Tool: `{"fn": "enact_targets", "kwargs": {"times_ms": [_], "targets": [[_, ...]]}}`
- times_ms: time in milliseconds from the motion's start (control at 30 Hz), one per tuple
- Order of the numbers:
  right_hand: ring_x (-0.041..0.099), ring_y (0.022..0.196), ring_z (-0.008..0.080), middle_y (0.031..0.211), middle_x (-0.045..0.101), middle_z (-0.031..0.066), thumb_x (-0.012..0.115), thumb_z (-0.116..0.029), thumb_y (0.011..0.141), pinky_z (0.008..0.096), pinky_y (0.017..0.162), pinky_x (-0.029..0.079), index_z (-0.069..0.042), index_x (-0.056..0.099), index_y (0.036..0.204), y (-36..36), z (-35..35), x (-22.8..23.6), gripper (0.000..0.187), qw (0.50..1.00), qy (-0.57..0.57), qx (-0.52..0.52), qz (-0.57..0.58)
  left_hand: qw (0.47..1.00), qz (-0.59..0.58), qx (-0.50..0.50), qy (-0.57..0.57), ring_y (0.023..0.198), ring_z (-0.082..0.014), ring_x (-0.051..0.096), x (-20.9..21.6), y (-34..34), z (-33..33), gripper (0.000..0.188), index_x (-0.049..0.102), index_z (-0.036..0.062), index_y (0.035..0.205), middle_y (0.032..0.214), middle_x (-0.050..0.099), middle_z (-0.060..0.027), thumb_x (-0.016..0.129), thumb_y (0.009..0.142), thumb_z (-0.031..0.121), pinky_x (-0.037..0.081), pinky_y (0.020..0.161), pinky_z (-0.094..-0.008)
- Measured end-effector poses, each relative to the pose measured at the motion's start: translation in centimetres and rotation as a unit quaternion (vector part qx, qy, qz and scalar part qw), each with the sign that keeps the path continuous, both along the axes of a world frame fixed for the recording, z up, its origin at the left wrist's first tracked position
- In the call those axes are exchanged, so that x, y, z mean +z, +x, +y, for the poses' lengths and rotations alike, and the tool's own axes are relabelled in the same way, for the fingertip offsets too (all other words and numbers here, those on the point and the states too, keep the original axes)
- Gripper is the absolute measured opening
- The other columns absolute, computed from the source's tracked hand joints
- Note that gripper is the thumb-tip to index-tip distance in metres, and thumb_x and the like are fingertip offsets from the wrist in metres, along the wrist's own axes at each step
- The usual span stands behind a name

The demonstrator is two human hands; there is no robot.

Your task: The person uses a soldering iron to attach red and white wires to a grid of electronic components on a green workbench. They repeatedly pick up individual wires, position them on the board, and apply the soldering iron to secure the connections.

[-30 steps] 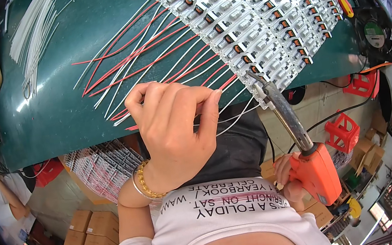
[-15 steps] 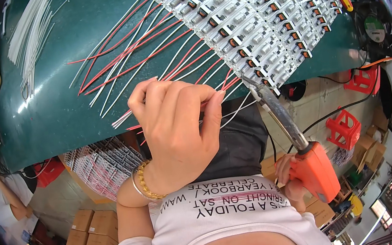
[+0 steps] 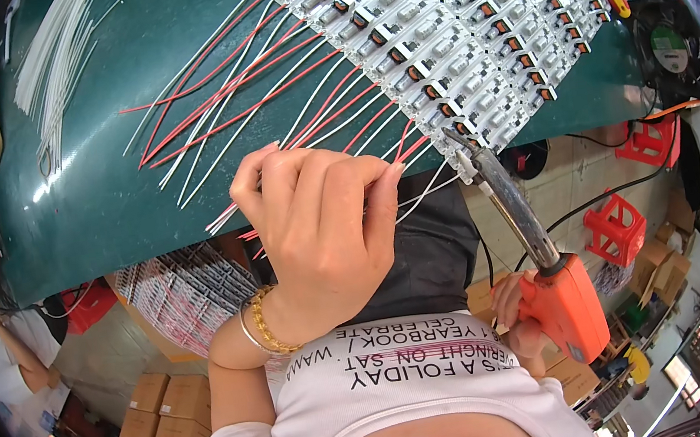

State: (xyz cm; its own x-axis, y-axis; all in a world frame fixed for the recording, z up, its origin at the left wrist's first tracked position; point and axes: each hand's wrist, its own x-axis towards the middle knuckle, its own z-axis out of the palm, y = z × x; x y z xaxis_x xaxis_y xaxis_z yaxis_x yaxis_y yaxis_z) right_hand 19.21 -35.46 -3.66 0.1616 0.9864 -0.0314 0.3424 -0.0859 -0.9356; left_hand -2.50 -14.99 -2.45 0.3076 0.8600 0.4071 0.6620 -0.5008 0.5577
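Pinching wires (image 3: 413,149) between thumb and forefinger, your left hand (image 3: 320,222) is nearly closed; your right hand (image 3: 509,304) wraps an orange soldering gun (image 3: 566,305), its long axis slanting away and leftward to the circuit panel (image 3: 469,47) by the near edge of the worktop (image 3: 148,208). Black lettering crosses your shirt (image 3: 421,371).

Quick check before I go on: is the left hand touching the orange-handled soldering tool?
Apart. The head view shows a visible gap, crossed by red and white wires, between the left hand and the orange-handled soldering tool.
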Motion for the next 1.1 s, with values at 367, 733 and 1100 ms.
{"fn": "enact_targets", "kwargs": {"times_ms": [367, 733, 1100], "targets": [[0.045, 0.047, 0.0111, 0.053, 0.044, -0.0058, 0.061, -0.066, 0.081, 0.0292, 0.055, 0.042, 0.001, 0.044, 0.134, 0.3, -1.0, 0.3, 0.087, 0.997, -0.041, -0.015, 0.067, 0.997, -0.067, -0.029, -0.019, 0.081, -0.0217, 0.056, 0.4, -0.2, 0.0, 0.016, 0.065, 0.0089, 0.083, 0.086, 0.062, -0.0028, 0.076, 0.074, 0.003, 0.036, 0.094, -0.0437], [0.046, 0.047, 0.0137, 0.052, 0.045, -0.0023, 0.063, -0.067, 0.08, 0.03, 0.054, 0.042, -0.002, 0.054, 0.097, 1.5, -4.5, -2.3, 0.068, 0.997, 0.023, -0.037, -0.066, 0.999, -0.021, -0.032, -0.014, 0.088, -0.0217, 0.054, 0.0, 0.3, -0.3, 0.017, 0.064, 0.0099, 0.081, 0.087, 0.062, -0.0007, 0.077, 0.072, 0.004, 0.035, 0.097, -0.0452], [0.046, 0.046, 0.0131, 0.053, 0.046, -0.003, 0.064, -0.067, 0.078, 0.0304, 0.055, 0.043, 0.003, 0.049, 0.12, 0.0, -1.8, -0.2, 0.083, 0.997, 0.007, -0.07, 0.034, 0.999, -0.005, -0.035, -0.004, 0.088, -0.0222, 0.054, 0.0, 0.9, -0.4, 0.018, 0.064, 0.0102, 0.082, 0.087, 0.062, -0.0008, 0.078, 0.072, 0.005, 0.035, 0.096, -0.0452]]}}
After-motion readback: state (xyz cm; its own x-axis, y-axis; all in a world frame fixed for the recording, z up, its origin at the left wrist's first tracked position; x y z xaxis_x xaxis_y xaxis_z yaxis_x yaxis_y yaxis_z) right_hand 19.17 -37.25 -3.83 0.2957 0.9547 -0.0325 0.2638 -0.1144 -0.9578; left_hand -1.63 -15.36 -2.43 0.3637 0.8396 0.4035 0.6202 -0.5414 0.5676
